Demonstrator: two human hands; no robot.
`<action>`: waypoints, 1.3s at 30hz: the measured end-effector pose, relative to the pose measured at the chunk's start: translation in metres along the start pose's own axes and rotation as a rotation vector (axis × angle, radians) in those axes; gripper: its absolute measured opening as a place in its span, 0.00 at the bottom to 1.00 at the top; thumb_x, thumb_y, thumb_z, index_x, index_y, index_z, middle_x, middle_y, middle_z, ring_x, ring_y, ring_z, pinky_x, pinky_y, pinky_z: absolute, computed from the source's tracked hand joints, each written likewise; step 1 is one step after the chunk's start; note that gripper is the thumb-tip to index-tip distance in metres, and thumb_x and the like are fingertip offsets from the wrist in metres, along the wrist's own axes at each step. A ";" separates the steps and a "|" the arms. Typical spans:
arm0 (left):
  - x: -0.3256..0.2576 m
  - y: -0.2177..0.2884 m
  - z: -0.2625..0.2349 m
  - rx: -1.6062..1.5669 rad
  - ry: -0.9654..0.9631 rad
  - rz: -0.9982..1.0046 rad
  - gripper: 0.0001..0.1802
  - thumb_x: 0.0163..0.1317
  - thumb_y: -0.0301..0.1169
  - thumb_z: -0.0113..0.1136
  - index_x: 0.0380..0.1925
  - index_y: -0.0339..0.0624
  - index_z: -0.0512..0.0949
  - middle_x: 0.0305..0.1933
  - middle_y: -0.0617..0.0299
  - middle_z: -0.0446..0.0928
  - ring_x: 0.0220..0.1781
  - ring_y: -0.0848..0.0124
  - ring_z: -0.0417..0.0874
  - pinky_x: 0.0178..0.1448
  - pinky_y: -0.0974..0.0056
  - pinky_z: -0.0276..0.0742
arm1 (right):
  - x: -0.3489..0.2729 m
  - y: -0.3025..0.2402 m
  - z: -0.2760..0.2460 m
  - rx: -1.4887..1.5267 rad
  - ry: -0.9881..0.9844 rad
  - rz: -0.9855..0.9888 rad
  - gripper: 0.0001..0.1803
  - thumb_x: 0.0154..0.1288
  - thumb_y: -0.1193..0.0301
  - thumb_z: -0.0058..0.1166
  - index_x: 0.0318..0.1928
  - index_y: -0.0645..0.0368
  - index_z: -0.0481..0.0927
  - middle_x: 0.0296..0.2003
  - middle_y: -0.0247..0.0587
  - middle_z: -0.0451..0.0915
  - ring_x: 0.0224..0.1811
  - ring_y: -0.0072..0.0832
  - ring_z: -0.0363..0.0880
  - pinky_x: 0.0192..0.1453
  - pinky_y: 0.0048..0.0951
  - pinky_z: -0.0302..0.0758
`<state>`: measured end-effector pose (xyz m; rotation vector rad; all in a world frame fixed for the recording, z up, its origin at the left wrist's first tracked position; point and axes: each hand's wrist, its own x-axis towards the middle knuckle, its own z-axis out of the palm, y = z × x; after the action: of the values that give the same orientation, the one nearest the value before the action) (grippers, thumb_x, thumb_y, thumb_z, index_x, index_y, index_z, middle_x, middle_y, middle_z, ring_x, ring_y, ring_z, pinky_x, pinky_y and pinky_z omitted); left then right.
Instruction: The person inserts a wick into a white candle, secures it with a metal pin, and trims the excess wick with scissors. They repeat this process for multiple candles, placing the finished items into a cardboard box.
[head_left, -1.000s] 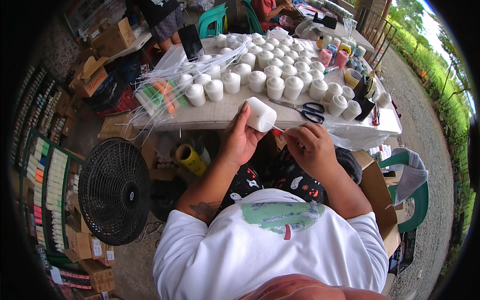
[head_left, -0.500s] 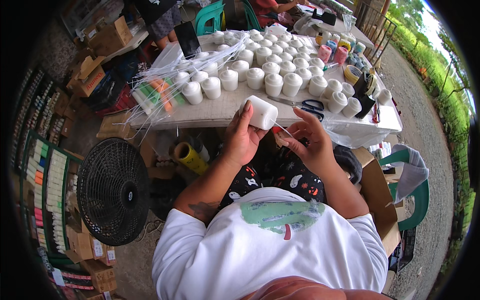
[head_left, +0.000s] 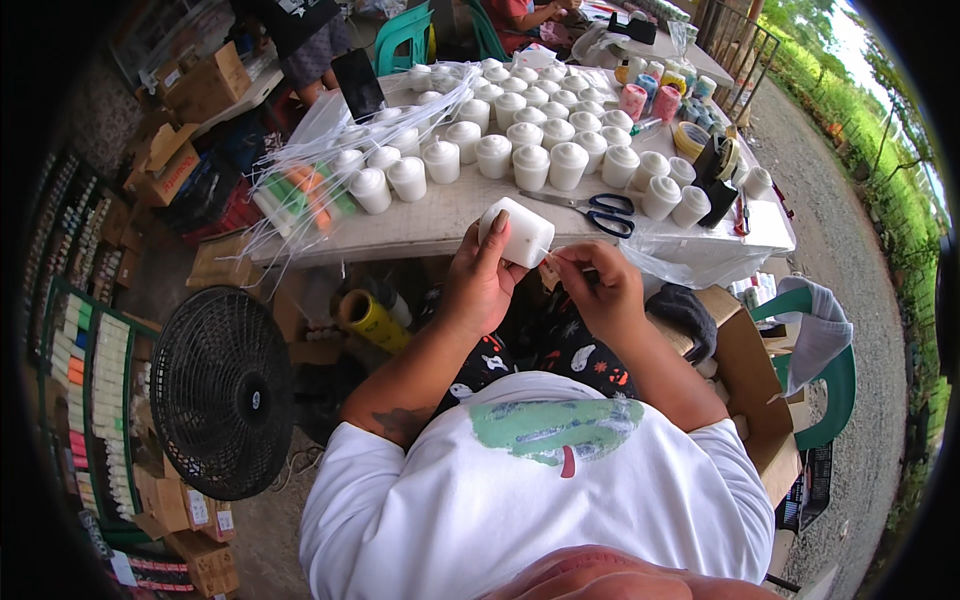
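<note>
A thick white candle (head_left: 517, 232) lies tilted on its side in my left hand (head_left: 482, 280), thumb on top and fingers beneath it. It is held just in front of the table's near edge. My right hand (head_left: 603, 287) pinches the thin white wick (head_left: 549, 254) at the candle's right end, and its fingertips cover most of that wick. Beyond my hands, several rows of white candles (head_left: 532, 167) stand upright on the table (head_left: 450, 212). Blue-handled scissors (head_left: 606, 212) lie on the table near its front edge.
Long white wicks (head_left: 290, 170) and plastic spread over the table's left part. Tape rolls with a black dispenser (head_left: 716, 180) sit at the right. A black fan (head_left: 222, 392) stands to my left. An open cardboard box (head_left: 745, 375) and green chair (head_left: 832, 395) are at my right.
My right hand has moved in toward the candle; its fingers, spread apart before, now close on the wick near the candle's end. My left hand keeps its hold.
</note>
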<state>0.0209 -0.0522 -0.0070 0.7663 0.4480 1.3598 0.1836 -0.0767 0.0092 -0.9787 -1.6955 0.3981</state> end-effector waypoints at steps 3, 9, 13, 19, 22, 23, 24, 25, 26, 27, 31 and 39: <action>-0.001 0.002 0.000 -0.016 0.022 0.020 0.20 0.68 0.42 0.50 0.55 0.44 0.67 0.52 0.62 0.72 0.55 0.69 0.75 0.58 0.60 0.73 | -0.004 0.001 0.004 0.128 0.024 0.063 0.07 0.55 0.75 0.63 0.34 0.58 0.79 0.28 0.38 0.80 0.28 0.27 0.79 0.33 0.25 0.74; 0.000 0.009 0.001 0.027 0.059 0.081 0.21 0.67 0.40 0.53 0.55 0.43 0.66 0.51 0.61 0.71 0.54 0.69 0.74 0.58 0.60 0.73 | -0.012 0.009 -0.002 0.085 -0.005 0.098 0.09 0.55 0.77 0.63 0.37 0.60 0.78 0.28 0.39 0.78 0.29 0.27 0.79 0.35 0.24 0.75; -0.001 0.008 0.004 0.067 0.073 0.115 0.22 0.65 0.40 0.55 0.54 0.42 0.66 0.50 0.61 0.71 0.54 0.69 0.74 0.57 0.60 0.72 | -0.005 -0.002 -0.005 -0.082 -0.003 -0.047 0.09 0.56 0.78 0.61 0.38 0.60 0.78 0.28 0.39 0.77 0.29 0.27 0.79 0.33 0.24 0.75; -0.001 0.010 0.006 0.085 0.081 0.128 0.21 0.65 0.39 0.55 0.53 0.42 0.66 0.49 0.61 0.71 0.53 0.70 0.74 0.56 0.61 0.73 | -0.003 -0.006 -0.003 -0.152 -0.033 -0.050 0.07 0.56 0.77 0.61 0.36 0.59 0.78 0.28 0.38 0.76 0.26 0.27 0.77 0.28 0.26 0.73; -0.002 0.008 0.007 0.079 0.072 0.111 0.20 0.65 0.39 0.55 0.53 0.42 0.67 0.49 0.62 0.71 0.52 0.70 0.74 0.56 0.61 0.73 | -0.001 -0.002 0.001 -0.122 -0.021 -0.129 0.08 0.55 0.77 0.62 0.36 0.59 0.78 0.27 0.38 0.76 0.24 0.28 0.75 0.27 0.27 0.72; -0.003 0.007 0.007 0.077 0.066 0.102 0.20 0.65 0.38 0.55 0.53 0.43 0.67 0.49 0.62 0.71 0.52 0.70 0.74 0.55 0.61 0.73 | -0.002 0.000 0.001 -0.137 -0.024 -0.130 0.08 0.54 0.77 0.62 0.36 0.58 0.78 0.27 0.37 0.76 0.24 0.28 0.75 0.28 0.27 0.72; -0.002 0.006 0.006 0.080 0.064 0.096 0.20 0.65 0.38 0.55 0.53 0.43 0.67 0.49 0.62 0.71 0.52 0.70 0.74 0.55 0.61 0.73 | -0.002 0.002 0.001 -0.153 -0.025 -0.131 0.09 0.54 0.77 0.62 0.36 0.58 0.78 0.26 0.37 0.76 0.24 0.28 0.75 0.29 0.28 0.72; -0.002 0.004 0.006 0.084 0.062 0.090 0.19 0.65 0.38 0.55 0.52 0.43 0.67 0.49 0.62 0.71 0.52 0.70 0.74 0.55 0.61 0.73 | -0.002 0.003 0.000 -0.170 -0.027 -0.132 0.09 0.53 0.77 0.62 0.36 0.58 0.78 0.26 0.36 0.76 0.25 0.29 0.75 0.31 0.28 0.72; -0.002 0.003 0.005 0.088 0.059 0.084 0.19 0.65 0.38 0.55 0.52 0.43 0.67 0.49 0.62 0.71 0.52 0.70 0.74 0.55 0.61 0.73 | -0.003 0.005 -0.001 -0.189 -0.027 -0.155 0.09 0.53 0.77 0.62 0.35 0.58 0.78 0.26 0.35 0.77 0.25 0.29 0.75 0.33 0.29 0.71; -0.001 0.002 0.004 0.083 0.080 0.087 0.19 0.65 0.39 0.55 0.52 0.43 0.67 0.49 0.62 0.71 0.52 0.70 0.74 0.55 0.61 0.73 | -0.005 0.006 -0.002 -0.207 -0.027 -0.178 0.09 0.52 0.78 0.62 0.35 0.57 0.78 0.26 0.35 0.77 0.26 0.30 0.75 0.35 0.30 0.71; 0.002 0.000 -0.003 0.064 0.128 0.088 0.18 0.66 0.39 0.54 0.52 0.43 0.67 0.49 0.62 0.71 0.52 0.70 0.74 0.56 0.62 0.72 | -0.012 0.009 -0.005 -0.202 -0.030 -0.148 0.09 0.51 0.78 0.62 0.34 0.57 0.78 0.26 0.34 0.77 0.29 0.32 0.76 0.42 0.33 0.70; 0.004 -0.003 0.000 0.074 0.084 0.065 0.20 0.66 0.37 0.55 0.53 0.43 0.66 0.50 0.62 0.70 0.53 0.71 0.74 0.54 0.62 0.74 | -0.009 0.012 -0.009 -0.223 -0.058 -0.154 0.08 0.52 0.77 0.61 0.34 0.57 0.78 0.28 0.36 0.78 0.30 0.34 0.76 0.42 0.34 0.70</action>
<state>0.0239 -0.0485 -0.0085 0.7923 0.5459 1.4466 0.1974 -0.0787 -0.0012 -0.9956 -1.8829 0.1389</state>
